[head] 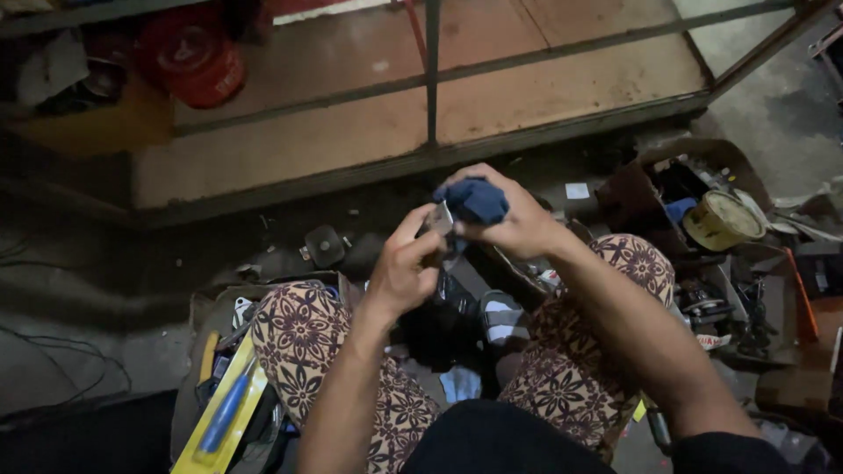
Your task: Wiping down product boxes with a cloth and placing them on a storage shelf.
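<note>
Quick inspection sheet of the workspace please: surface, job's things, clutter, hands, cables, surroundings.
Surface: dusty concrete floor.
Job's things: small shiny part and blue cloth.
Clutter: blue-handled tool on yellow card, round tin, open boxes of parts.
Grippers: left hand holds the part; right hand presses the cloth on it.
Cables: thin dark wires on the floor, left.
Surroundings: metal-framed wooden platform, red container.
</note>
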